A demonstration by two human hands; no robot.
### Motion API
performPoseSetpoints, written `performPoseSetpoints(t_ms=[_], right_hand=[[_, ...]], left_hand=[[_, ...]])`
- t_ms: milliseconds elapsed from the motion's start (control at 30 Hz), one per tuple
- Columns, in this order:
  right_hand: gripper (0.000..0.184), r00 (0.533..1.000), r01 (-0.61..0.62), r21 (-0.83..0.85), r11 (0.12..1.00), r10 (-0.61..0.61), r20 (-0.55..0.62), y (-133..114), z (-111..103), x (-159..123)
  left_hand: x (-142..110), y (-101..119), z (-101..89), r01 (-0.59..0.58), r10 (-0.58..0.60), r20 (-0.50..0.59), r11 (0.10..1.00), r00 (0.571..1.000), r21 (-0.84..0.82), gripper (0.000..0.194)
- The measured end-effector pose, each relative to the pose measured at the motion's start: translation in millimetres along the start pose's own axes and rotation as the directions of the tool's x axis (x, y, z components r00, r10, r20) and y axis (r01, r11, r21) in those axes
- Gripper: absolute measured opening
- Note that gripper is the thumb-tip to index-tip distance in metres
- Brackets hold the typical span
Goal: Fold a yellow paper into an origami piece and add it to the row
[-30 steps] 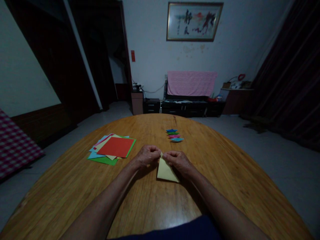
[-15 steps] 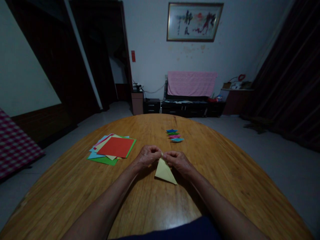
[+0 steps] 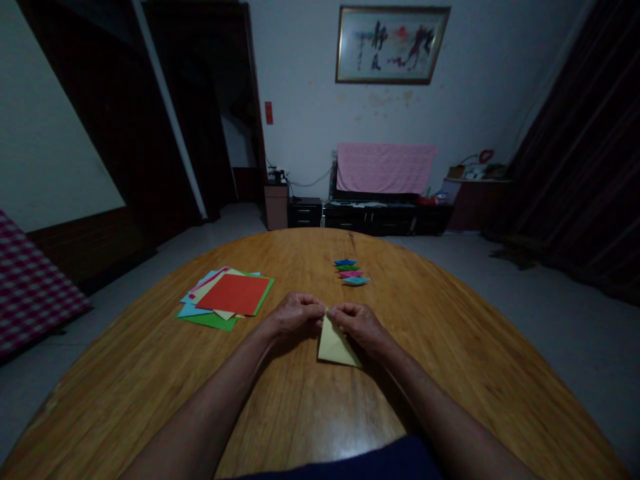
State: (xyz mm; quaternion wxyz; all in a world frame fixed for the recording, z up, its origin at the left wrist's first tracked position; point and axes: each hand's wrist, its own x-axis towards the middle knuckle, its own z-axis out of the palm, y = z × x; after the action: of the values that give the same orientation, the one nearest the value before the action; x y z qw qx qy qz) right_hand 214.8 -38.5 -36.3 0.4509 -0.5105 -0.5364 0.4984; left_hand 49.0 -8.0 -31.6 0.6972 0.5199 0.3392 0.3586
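A pale yellow paper (image 3: 335, 347), folded into a triangle, lies on the round wooden table (image 3: 450, 347) just in front of me. My left hand (image 3: 296, 313) and my right hand (image 3: 357, 322) both pinch its top corner, fingers curled and pressed together, knuckles almost touching. The paper's wide edge points back toward me, partly under my right hand.
A fanned stack of coloured paper sheets (image 3: 227, 297), red on top, lies to the left. Several small folded paper pieces (image 3: 351, 271) sit in a row farther back. Beyond the table stand a dark cabinet with a pink cloth (image 3: 385, 167) and a framed picture (image 3: 391, 43).
The yellow triangle shifted slightly, swinging left and back under the pinching fingers. Both hands stayed at its top corner.
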Motion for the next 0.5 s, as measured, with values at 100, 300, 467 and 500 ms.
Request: performPoseSetpoints(t_ms=[100,300,467,500], right_hand=[[0.030,1.000,0.001,-0.022,1.000,-0.002,-0.020,-0.5,1.1,-0.4],[0.029,0.997,0.020,-0.061,0.998,-0.024,-0.067,-1.4,2.7,-0.3],[0.030,0.999,0.033,-0.012,0.999,-0.034,-0.028,-2.3,3.6,0.2],[0.030,0.999,0.039,-0.004,0.999,-0.039,-0.027,-2.2,3.8,0.5]], left_hand=[[-3.5,4.8,1.6,-0.010,0.010,0.039,1.000,0.999,0.006,0.017],[-5.8,6.8,6.6,0.027,-0.025,-0.055,0.999,0.998,0.030,0.015],[-2.0,-0.7,9.0,-0.039,0.038,-0.070,0.999,0.997,-0.007,0.013],[-1.5,-1.4,9.0,-0.046,0.046,-0.071,0.999,0.996,-0.002,0.013]])
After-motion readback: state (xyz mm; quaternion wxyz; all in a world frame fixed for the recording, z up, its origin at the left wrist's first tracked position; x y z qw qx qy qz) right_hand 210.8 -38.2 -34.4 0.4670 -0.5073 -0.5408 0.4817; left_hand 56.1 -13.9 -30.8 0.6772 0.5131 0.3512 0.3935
